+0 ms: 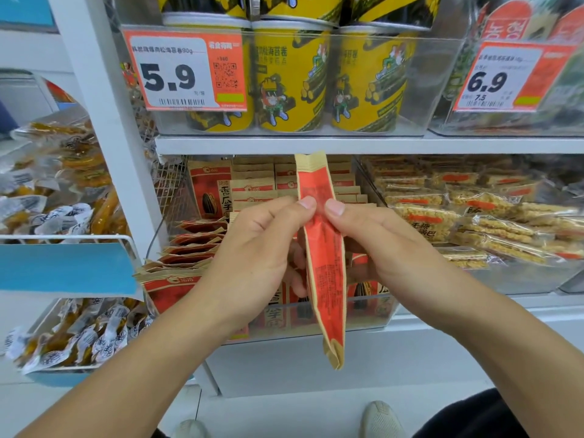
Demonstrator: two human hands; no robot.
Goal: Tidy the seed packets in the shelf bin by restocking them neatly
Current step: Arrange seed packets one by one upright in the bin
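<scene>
- Left hand (252,248) and right hand (379,245) pinch one red-and-tan seed packet (325,263) edge-on, upright, at frame centre.
- Behind it, the clear shelf bin (373,320) holds more packets (252,188).
- Price tags above read 5.9 (170,77) and 6.9 (488,82).

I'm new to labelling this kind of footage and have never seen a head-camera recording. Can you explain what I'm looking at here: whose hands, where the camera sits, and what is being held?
There is no robot here. A person wears one wide-angle camera on the head, looking forward and down, so you see their own arms. The left hand and right hand together pinch one red and tan seed packet, held upright and edge-on in front of a store shelf. Behind it, a clear shelf bin holds more of the same seed packets, some standing in rows, some leaning at the left. Above are yellow snack cups and a 5.9 price tag; to the right lie crispy rice bars.
</scene>
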